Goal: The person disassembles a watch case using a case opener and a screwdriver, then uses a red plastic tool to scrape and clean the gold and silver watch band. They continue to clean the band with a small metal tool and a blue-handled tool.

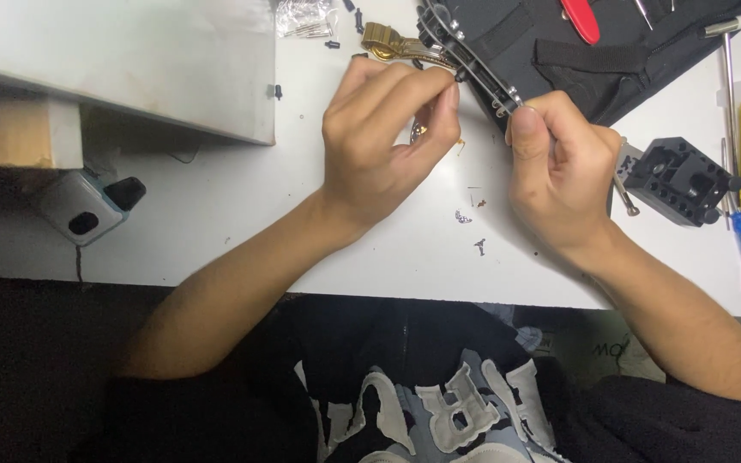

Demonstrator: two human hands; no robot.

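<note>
Both hands are pinching a gold watch point(422, 130) (small, slippery, probably delicate): left hand point(383, 137) gripping its case, right hand point(559, 163) closing on a thin tool point(473, 73).

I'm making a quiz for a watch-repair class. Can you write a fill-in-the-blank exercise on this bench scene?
1. Both hands, left hand and right hand, work over a ____ table.
2. The watch band lying above the left hand is ____ in colour.
3. The holder block right of the right hand is ____.
4. The handle on the black tool pouch is ____.

Missing words: white; gold; black; red
</note>
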